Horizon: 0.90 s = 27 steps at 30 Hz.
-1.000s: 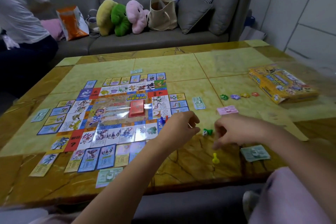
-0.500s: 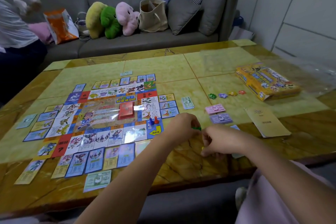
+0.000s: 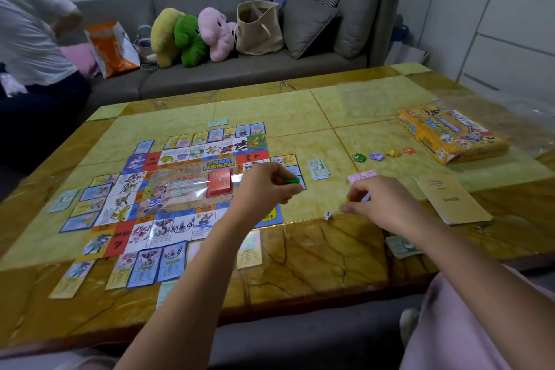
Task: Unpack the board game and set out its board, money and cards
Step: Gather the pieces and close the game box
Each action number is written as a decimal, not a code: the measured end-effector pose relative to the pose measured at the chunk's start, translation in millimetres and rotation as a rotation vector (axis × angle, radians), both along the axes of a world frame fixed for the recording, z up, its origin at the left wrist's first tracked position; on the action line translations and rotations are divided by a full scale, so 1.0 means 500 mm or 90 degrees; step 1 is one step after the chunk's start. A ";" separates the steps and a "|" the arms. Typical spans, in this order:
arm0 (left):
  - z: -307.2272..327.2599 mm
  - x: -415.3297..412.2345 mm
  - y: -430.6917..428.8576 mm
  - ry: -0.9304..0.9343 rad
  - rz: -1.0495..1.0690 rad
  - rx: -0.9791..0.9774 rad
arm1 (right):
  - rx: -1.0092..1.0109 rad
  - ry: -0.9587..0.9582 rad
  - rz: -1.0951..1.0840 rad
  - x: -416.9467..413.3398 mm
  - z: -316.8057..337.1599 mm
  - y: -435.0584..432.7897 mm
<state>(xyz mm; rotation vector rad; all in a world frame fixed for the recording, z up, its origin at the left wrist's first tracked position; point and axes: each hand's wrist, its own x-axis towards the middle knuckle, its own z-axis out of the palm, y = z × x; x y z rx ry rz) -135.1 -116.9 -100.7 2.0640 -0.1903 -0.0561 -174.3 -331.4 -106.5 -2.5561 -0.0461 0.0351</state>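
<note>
- Head view: left hand [image 3: 265, 186] hides the right edge of the game board [image 3: 180, 189]; fingers pinched on a green pawn [image 3: 292, 181], raised over that edge.
- Right hand [image 3: 381, 204] pinches a small yellow piece [image 3: 346, 201], mostly hidden, above the marble table [image 3: 315, 249].
- White die [image 3: 327, 215] on the table, just beside the right fingertips.
- Pink banknotes [image 3: 362, 176] partly covered by the right hand.
- Card print blurred, unreadable.

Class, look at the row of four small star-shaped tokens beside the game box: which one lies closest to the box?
The red token, at the right end of the row. The yellow, purple and green ones sit further left, away from the box.
</note>
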 end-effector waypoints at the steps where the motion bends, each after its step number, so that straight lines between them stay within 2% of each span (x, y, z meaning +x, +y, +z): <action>1: 0.006 -0.005 0.020 -0.004 -0.004 0.026 | 0.014 -0.020 -0.005 0.000 0.001 0.003; 5: 0.006 -0.020 0.083 -0.038 0.014 0.140 | 0.132 -0.087 -0.007 0.004 0.003 0.038; 9: -0.010 -0.022 0.110 -0.064 0.045 0.245 | 0.179 -0.116 0.042 0.006 -0.003 0.088; 18: -0.042 -0.014 0.099 -0.035 0.033 0.376 | 0.132 -0.077 0.105 0.057 -0.062 0.186; 23: -0.058 -0.004 0.098 -0.027 0.041 0.394 | 0.104 -0.072 0.098 0.077 -0.099 0.211; 27: -0.065 0.000 0.097 -0.019 0.039 0.393 | 0.129 -0.064 0.098 0.084 -0.108 0.204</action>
